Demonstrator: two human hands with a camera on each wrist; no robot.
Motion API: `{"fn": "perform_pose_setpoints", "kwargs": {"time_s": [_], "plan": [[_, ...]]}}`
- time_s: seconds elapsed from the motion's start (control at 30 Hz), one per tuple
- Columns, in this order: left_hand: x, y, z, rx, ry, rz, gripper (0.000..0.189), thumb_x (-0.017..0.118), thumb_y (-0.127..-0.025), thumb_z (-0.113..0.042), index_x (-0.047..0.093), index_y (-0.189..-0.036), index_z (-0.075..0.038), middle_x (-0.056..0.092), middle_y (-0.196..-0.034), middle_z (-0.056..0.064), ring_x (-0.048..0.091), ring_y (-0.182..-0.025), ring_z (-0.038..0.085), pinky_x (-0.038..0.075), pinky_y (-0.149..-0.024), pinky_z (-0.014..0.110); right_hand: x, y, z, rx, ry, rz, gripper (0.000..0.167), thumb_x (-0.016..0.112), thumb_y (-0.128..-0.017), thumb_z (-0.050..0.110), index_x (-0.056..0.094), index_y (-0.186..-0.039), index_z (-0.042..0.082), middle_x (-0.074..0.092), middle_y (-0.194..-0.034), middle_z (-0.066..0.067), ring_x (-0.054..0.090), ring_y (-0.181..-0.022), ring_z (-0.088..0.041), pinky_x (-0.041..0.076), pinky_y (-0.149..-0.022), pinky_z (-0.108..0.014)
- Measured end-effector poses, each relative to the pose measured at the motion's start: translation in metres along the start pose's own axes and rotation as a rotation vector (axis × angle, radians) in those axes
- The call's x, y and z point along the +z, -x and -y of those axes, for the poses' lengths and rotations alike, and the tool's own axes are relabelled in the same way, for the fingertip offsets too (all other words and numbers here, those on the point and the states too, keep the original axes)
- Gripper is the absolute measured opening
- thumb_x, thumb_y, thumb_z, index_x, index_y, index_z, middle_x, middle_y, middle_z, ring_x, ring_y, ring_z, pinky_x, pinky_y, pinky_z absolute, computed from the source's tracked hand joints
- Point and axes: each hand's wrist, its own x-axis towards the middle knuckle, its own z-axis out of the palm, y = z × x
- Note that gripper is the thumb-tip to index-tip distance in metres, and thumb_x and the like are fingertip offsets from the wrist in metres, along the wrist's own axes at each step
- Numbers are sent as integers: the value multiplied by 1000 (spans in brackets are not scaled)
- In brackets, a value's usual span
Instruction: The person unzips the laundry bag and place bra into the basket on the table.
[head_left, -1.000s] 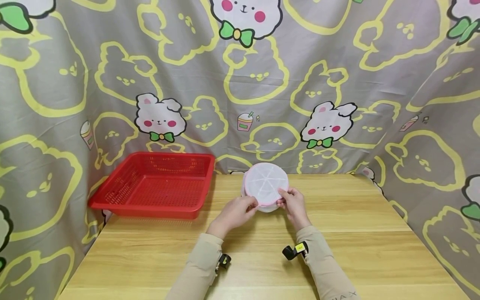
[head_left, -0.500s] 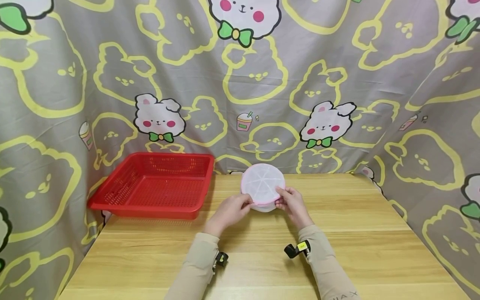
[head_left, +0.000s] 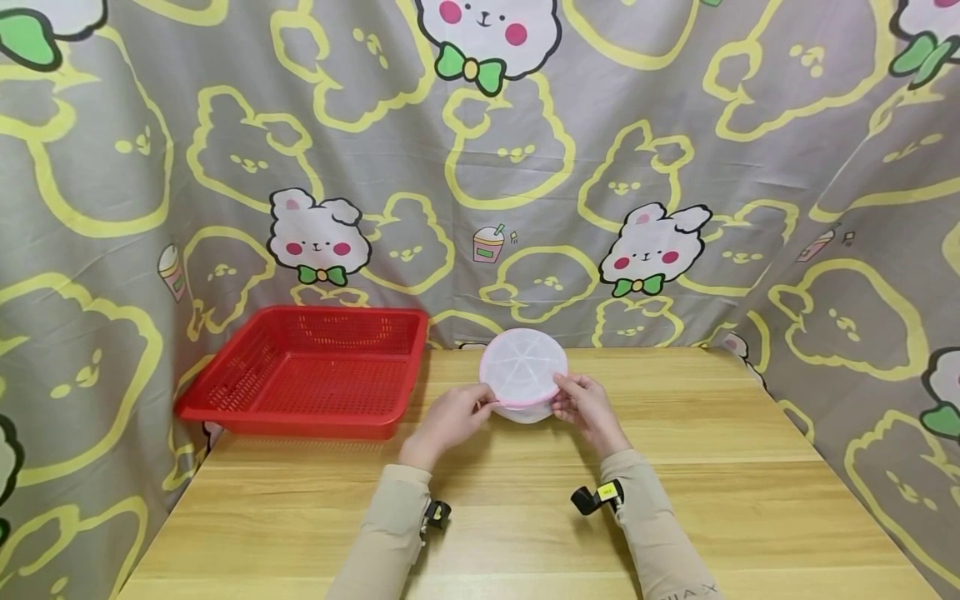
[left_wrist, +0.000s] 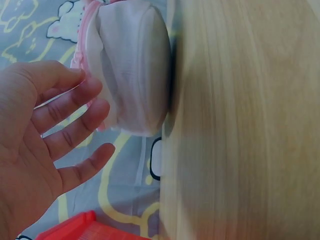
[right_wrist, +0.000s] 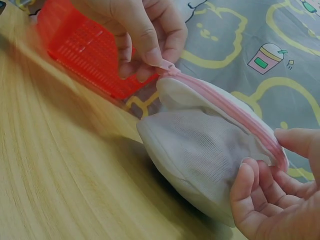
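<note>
Because the mesh bag (head_left: pixel 523 367) is soft, hold its zip (right_wrist: pixel 232 106) taut

The fingers of the left hand (head_left: pixel 453 417) pinch the pull tab (right_wrist: pixel 164 64), those of the right hand (head_left: pixel 591 410) the rim (right_wrist: pixel 274 145); the bag is near the middle of the worktop's (head_left: pixel 750 467) far edge. Best draw the tab evenly along the curve.

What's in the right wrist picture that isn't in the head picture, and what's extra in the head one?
Only the right wrist view clearly shows the pink zipper pull, pinched by the left hand. Only the head view shows the lined round top of the pouch, the sleeves and wrist cameras. Both show that hand, the right hand, pouch, red basket, table and cartoon curtain.
</note>
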Motion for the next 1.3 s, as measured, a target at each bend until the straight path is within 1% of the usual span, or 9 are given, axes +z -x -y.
{"fn": "perform_pose_setpoints", "kwargs": {"time_s": [0.23,0.33,0.5,0.63,0.83,0.93,1.07,1.17,1.3], "plan": [[-5,2,3,-17,-16,-12,6,65,-93,-25,68,-93,-20,68,-82,-9,60,-74,6,48,-68,23,-1,0,0,11,36,-1,28,62,-96,26,44,-108,9,59,-70,3,58,-59,-9,52,-57,-21],[-5,2,5,-13,-29,-25,5,65,-93,-24,68,-93,-20,69,-83,-8,61,-75,7,49,-68,23,-1,0,0,9,27,1,30,62,-96,27,43,-111,9,58,-73,3,59,-61,-9,52,-57,-21],[-5,2,8,-40,-48,-22,6,64,-93,-22,69,-94,-18,69,-84,-7,61,-75,6,49,-69,24,-1,-1,0,-2,7,-2,32,61,-96,27,42,-115,10,57,-78,4,59,-61,-9,52,-56,-21],[-5,2,9,-53,-82,-40,6,64,-93,-21,68,-91,-17,68,-82,-6,60,-73,8,48,-67,25,-1,-2,-1,-9,5,-12,35,61,-96,28,40,-119,11,56,-82,4,59,-64,-8,51,-57,-20],[-4,2,10,-68,-141,-66,6,66,-91,-21,65,-86,-21,67,-80,-8,59,-70,8,46,-64,25,-1,-2,-1,-37,83,-28,50,62,-95,30,37,-131,7,56,-85,6,58,-69,-8,49,-58,-20],[-4,3,11,-75,-148,-69,6,67,-90,-20,64,-85,-20,66,-79,-8,58,-70,9,46,-64,26,0,-3,-1,-56,132,-40,60,62,-95,29,33,-141,6,54,-96,2,56,-76,-10,49,-62,-21],[-3,2,11,-77,-150,-70,6,67,-90,-21,65,-85,-20,67,-79,-8,58,-71,8,46,-64,26,1,-4,-1,-79,184,-50,69,62,-95,29,25,-150,9,45,-123,-8,51,-89,-14,48,-75,-29],[-2,2,11,-71,-151,-68,6,67,-90,-21,65,-85,-20,67,-80,-7,58,-71,8,46,-65,26,2,-3,1,-102,234,-45,74,62,-95,28,20,-154,12,33,-142,-15,44,-103,-20,42,-85,-35],[-1,2,11,-64,-150,-65,6,67,-90,-21,65,-85,-19,67,-80,-7,58,-71,7,46,-65,25,5,3,8,-146,276,-10,81,62,-95,24,9,-157,13,15,-158,-17,29,-128,-30,34,-99,-41]]}}
